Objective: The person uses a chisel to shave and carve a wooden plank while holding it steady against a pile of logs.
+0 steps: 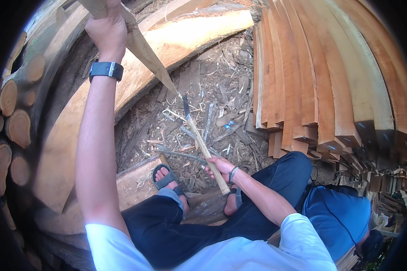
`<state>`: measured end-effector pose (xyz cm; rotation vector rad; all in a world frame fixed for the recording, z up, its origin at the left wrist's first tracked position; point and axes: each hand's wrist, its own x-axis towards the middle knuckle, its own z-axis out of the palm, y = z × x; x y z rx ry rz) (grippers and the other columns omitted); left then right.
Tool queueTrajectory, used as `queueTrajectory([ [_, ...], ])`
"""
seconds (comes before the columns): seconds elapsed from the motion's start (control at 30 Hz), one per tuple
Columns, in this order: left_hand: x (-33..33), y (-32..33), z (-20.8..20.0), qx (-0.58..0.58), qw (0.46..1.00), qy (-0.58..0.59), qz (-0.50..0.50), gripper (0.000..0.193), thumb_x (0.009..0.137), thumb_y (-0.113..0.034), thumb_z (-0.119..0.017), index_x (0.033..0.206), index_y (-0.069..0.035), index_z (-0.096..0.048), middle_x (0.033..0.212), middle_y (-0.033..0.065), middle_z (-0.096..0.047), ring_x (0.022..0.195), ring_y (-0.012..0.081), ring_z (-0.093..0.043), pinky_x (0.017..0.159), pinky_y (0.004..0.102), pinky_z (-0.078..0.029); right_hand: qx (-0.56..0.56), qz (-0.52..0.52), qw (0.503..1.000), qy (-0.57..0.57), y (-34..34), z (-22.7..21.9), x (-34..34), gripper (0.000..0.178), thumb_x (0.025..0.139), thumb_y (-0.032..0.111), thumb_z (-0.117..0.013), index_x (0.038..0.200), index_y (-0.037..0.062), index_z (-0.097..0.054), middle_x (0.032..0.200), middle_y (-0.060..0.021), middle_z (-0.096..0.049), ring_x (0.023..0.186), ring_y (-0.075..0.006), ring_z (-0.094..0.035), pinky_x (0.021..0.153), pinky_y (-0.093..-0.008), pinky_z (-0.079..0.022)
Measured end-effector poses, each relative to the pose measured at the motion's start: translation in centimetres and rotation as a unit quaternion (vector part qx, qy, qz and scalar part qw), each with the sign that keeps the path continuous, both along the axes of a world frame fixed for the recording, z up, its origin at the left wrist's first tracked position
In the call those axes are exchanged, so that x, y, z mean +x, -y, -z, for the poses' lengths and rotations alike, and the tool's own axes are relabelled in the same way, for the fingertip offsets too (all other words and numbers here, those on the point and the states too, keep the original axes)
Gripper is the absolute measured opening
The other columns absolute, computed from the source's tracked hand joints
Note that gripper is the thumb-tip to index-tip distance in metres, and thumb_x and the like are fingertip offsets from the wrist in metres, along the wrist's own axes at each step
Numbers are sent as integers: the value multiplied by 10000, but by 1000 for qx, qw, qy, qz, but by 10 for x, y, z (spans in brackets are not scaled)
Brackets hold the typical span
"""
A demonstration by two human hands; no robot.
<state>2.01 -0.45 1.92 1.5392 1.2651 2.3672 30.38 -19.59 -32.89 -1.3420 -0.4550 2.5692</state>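
- My left hand (106,31), far left, grips a pale, rough-sawn stake (140,47) slanting down to its tapered tip over the chips.
- My right hand (219,166) clenches the hatchet (199,140) by its light wooden handle, dark blade at the tip.
- I judge I'm mid-sharpening; the next chop needs a steady stake and feet clear.
- Smooth reddish planks (321,77) fan out on the right.

I'm scanning the whole view now and I find no packages, labels or signs anywhere; the only screen I might count is the dark rectangular face of the wristwatch (106,69) up at about ten o'clock, on a black band; its face turns away from me, so I cannot tell if anything shows on it.
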Motion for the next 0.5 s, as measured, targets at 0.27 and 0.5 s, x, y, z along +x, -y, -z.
queueTrajectory([
  [0.27,-22,-13,12,-10,997,-68,-38,639,847,-631,-653,859,6,-605,727,84,-663,676,159,-660,626,300,-526,486,-107,808,315,20,15,-19,319,1002,263,-443,1138,-25,-443,795,-272,-611,778,-472,-616,708,-537,-460],
  [0.5,-12,-12,10,17,997,-71,-28,676,843,-649,-647,875,25,-607,752,63,-656,698,126,-630,661,298,-511,489,-101,788,360,23,1,-16,309,1005,243,-435,1114,-45,-448,832,-349,-616,865,-539,-597,782,-599,-440],
])
